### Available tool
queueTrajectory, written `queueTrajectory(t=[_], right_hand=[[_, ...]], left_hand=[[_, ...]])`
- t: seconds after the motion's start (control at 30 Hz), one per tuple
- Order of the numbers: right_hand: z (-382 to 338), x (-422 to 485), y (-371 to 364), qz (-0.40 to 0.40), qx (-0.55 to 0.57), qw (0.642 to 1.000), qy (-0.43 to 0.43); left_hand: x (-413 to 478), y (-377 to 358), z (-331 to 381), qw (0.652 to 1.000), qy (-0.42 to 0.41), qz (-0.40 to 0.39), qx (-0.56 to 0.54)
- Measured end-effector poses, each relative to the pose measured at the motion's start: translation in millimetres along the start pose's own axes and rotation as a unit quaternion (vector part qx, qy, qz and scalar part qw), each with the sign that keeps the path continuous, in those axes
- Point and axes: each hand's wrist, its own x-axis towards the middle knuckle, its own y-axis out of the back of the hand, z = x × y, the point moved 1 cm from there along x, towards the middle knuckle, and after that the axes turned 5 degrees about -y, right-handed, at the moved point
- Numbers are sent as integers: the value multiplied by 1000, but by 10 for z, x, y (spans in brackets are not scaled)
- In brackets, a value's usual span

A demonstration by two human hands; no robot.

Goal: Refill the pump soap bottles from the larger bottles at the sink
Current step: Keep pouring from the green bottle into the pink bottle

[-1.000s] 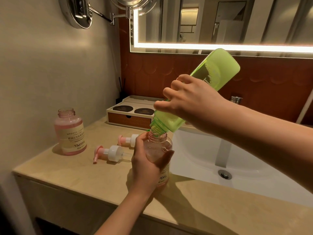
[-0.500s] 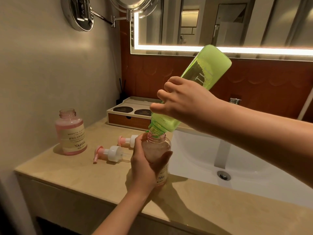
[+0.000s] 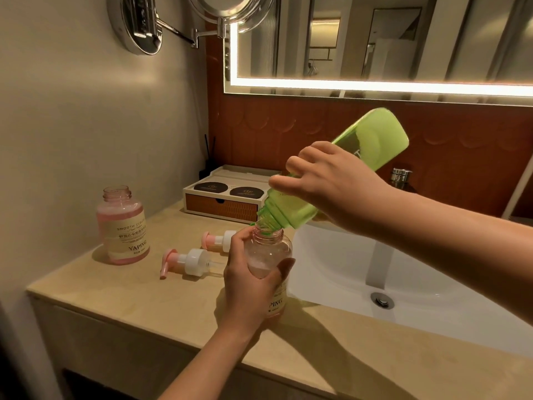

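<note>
Pouring is under way: your right hand [image 3: 336,184] is wrapped around the green refill bottle [image 3: 372,140], fingers closed over its lower body, tipping it mouth-down so the neck sits right at the open mouth of the clear pink pump bottle [image 3: 269,255]. Your left hand [image 3: 249,280] clamps that pump bottle, thumb on one side, fingers curled round the other, holding it upright on the counter [image 3: 121,307] just beside the sink [image 3: 432,284]. Some liquid shows low inside it, with plenty of empty space above, so you look early in this fill; whether soap is flowing right now, you can't tell from here.

Over by the wall, the second pump bottle [image 3: 122,226] stands uncapped with pink liquid well up its body, so that one looks filled or nearly so. Both pump heads [image 3: 187,261] lie on their sides on the counter between the two bottles, neither screwed back on. So what's left, by my reckoning: finish topping up this bottle, set the green one down, then refit both pumps.
</note>
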Motion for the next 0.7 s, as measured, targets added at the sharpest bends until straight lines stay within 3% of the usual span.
queueTrajectory(t=[0.3,0.5,0.7], right_hand=[[54,-121,-409,5,217,970,-107],[-35,-230,-736,-17,462,871,-165],[-164,-298,-810,-30,602,776,-186]], left_hand=[[3,-4,-35,1000,-4,6,22],[4,5,4,999,3,0,32],[30,64,8,997,33,-46,44]])
